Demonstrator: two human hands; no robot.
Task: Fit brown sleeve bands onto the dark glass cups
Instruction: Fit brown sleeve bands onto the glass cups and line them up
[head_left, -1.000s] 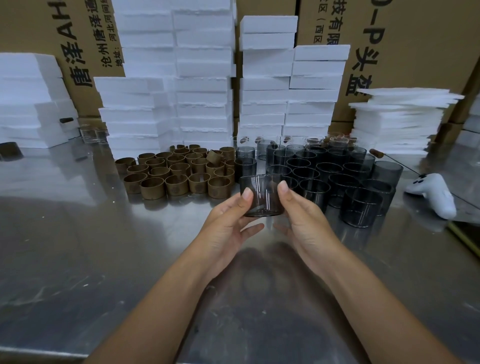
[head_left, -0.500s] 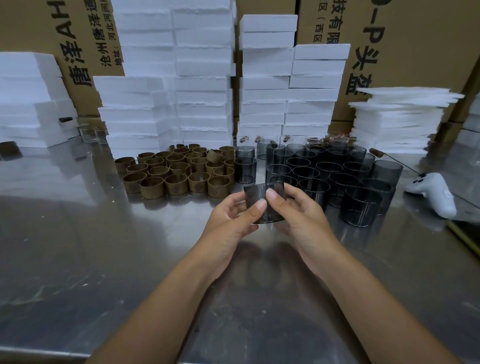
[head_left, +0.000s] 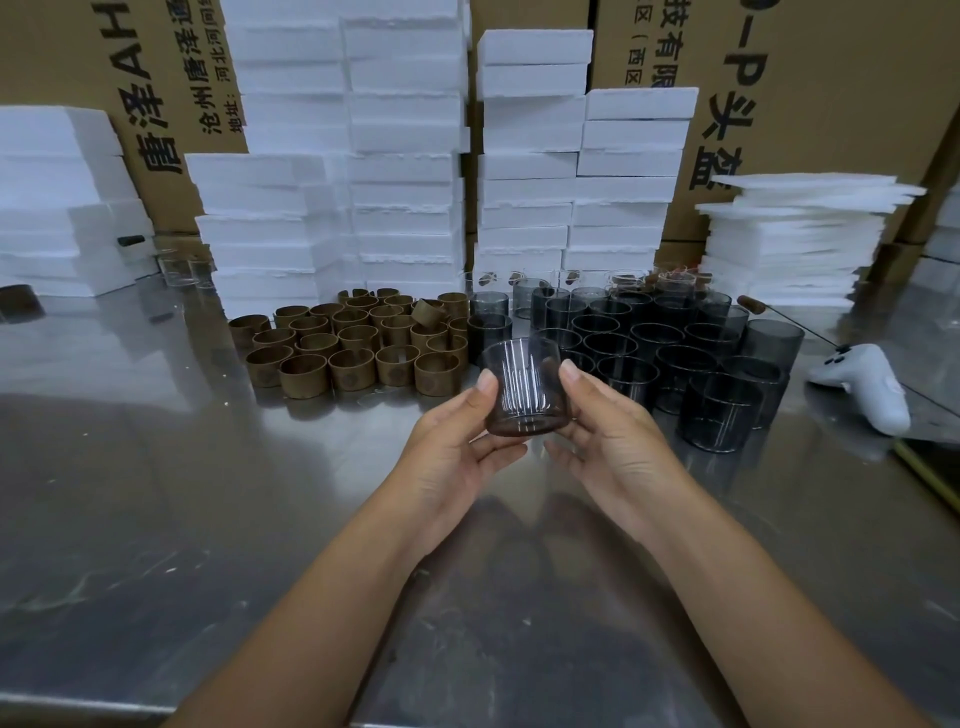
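Above the tabletop (head_left: 156, 493), left hand (head_left: 457, 447) and right hand (head_left: 608, 441) pinch one dark glass cup (head_left: 524, 387): smooth, brittle, probably slippery, so best gripped by its sides.

dark glass cups (head_left: 722, 410), brown sleeve bands (head_left: 304, 375)

Shiny, scuffed steel table (head_left: 130, 493). Left of centre, brown sleeve bands (head_left: 349, 343) standing on end in a tight cluster; just beside them on the right, dark glass cups (head_left: 722, 410) packed upright. Behind both, tall stacks of white foam blocks (head_left: 405, 208); far right, a pile of thin foam sheets (head_left: 789, 244). Near the right edge, a white controller (head_left: 862, 384), well apart from the bands.
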